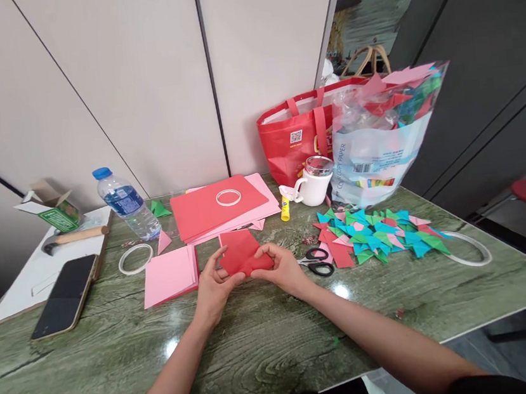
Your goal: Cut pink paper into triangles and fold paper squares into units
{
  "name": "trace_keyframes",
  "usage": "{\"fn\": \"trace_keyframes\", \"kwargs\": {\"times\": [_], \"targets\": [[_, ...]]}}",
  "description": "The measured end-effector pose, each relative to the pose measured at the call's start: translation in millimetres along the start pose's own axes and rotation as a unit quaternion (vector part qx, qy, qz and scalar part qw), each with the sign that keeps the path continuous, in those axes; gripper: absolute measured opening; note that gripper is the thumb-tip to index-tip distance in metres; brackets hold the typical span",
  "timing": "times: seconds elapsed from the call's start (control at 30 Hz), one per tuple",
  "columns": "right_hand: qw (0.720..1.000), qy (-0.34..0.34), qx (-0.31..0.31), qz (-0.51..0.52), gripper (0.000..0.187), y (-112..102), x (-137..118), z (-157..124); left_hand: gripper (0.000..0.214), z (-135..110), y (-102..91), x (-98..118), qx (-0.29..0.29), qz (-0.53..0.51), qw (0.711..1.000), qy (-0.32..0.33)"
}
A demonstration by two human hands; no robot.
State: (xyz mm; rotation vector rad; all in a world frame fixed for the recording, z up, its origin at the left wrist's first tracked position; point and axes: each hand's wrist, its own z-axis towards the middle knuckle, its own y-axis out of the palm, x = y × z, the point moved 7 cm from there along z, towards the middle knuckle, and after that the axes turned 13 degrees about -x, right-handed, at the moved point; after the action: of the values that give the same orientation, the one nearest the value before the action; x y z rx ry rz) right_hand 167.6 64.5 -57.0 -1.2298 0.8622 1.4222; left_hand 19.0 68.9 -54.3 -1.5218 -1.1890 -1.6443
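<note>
A red sheet of paper (241, 251), bent along its near edge, is held up between both hands above the green table. My left hand (214, 286) grips its left side, thumb at the near edge and fingers behind. On the right side, my right hand (281, 270) pinches the same sheet between thumb and fingers. Left of my left hand lies a stack of pink and red square paper (170, 275). Black-handled scissors (317, 262) rest just right of my right hand, their blades partly hidden by it.
Folded colored paper pieces (382, 233) are heaped on the right, near a white ring (471, 248). Behind stand a white mug (314, 184), a glue stick (285, 208), a red bag (281, 150) and larger paper sheets (198, 211). Leftward are a water bottle (127, 204), phone (66, 294) and hammer (76, 237).
</note>
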Motion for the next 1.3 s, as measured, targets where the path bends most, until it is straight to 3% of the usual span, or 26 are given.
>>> {"fn": "trace_keyframes", "kwargs": {"times": [0.4,0.53,0.7,0.97,1.3], "targets": [[0.999,0.006,0.011,-0.033,0.027,0,-3,-1,0.093,-1,1.7,-8,0.0,-0.046,0.999,-0.016],[0.998,-0.004,-0.016,-0.054,0.017,4,-12,-1,0.091,-4,1.3,-5,0.023,-0.012,0.999,-0.025],[0.998,-0.003,-0.035,-0.049,0.022,6,-11,-1,0.096,-5,3.1,-6,0.015,-0.032,0.999,-0.028],[0.996,-0.002,-0.025,-0.083,0.023,3,-10,0,0.054,-2,3.9,-16,-0.015,-0.061,0.996,-0.056],[0.996,0.0,-0.033,-0.081,0.021,4,-9,1,0.045,-2,2.9,-19,0.0,-0.064,0.997,-0.052]]}}
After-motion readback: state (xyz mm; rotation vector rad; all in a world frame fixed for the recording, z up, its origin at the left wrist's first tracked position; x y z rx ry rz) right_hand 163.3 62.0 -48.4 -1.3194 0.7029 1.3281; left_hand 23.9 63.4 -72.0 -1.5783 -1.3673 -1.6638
